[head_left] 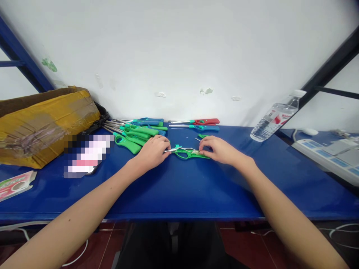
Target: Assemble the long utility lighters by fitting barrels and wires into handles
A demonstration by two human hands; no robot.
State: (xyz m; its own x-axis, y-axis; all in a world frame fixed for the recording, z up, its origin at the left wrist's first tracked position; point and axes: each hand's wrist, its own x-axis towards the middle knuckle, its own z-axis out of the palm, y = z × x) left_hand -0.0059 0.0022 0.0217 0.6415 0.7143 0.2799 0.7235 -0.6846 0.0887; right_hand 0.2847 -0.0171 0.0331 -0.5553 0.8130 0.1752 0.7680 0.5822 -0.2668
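Spanning the gap between both hands over the blue worktop (179,194) is an opened green lighter (193,154), inner parts exposed. The left hand (155,150) is closed on its metal rod. The right hand (216,150) has fingers narrowed at the handle end; whether they grip cannot be told. Assorted lighters (140,131) lie piled beyond the left hand, a water bottle (273,118) at far right.
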